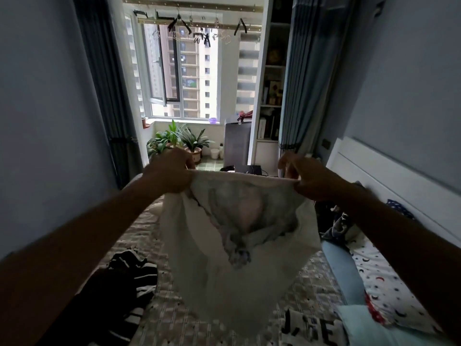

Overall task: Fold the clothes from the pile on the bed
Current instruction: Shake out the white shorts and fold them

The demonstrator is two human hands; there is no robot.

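Observation:
A white garment (232, 258) with a faded grey and pink print hangs in the air above the bed (174, 315), stretched out in front of me. My left hand (169, 171) grips its upper left corner. My right hand (309, 178) pinches the upper right corner. The top edge runs taut between both hands and the cloth tapers down to a point near the quilt. A black-and-white striped garment (129, 278) lies crumpled on the bed at lower left. More dark patterned clothes (341, 226) lie at the right, partly hidden by my right arm.
A white headboard (389, 176) lines the right side, with a blue bolster (341, 268) and a star-print pillow (384, 283) beside it. Ahead is a balcony with potted plants (179, 141), a window, hangers overhead and a shelf unit (272, 96). Curtains hang on both sides.

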